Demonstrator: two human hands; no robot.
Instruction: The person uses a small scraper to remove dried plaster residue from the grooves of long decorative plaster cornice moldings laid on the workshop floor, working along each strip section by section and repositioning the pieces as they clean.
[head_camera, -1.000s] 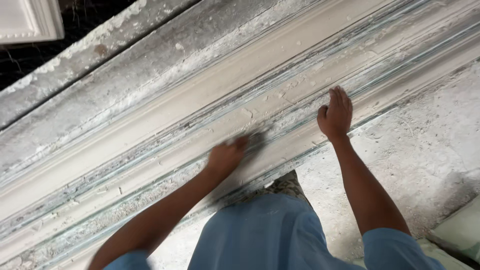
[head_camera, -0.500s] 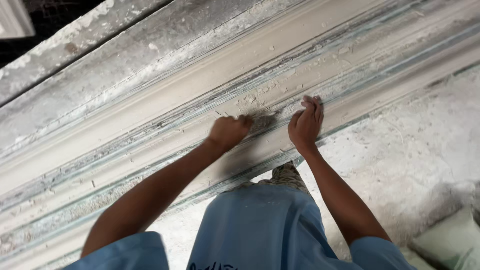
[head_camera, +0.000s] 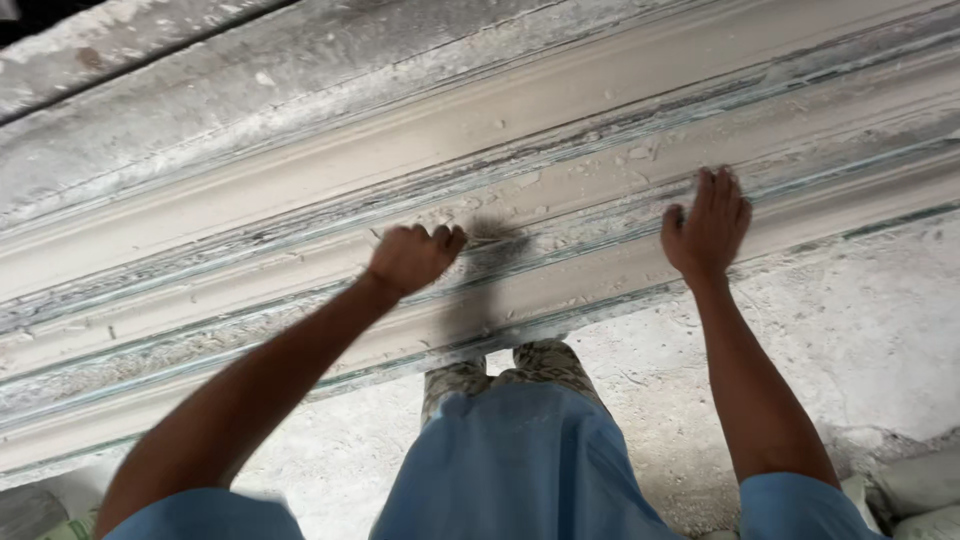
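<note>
Right hand (head_camera: 708, 226) slid right along the plaster moulding (head_camera: 560, 130) vs 0.5 s ago, palm flat, grip wide. Left hand (head_camera: 412, 256) fisted on moulding, contents hidden; can't tell.

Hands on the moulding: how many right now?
2. The left hand is fisted on the long plaster moulding near the middle, with a blurred tool at its fingers. The right hand lies flat and open on it farther right. No others visible.
</note>
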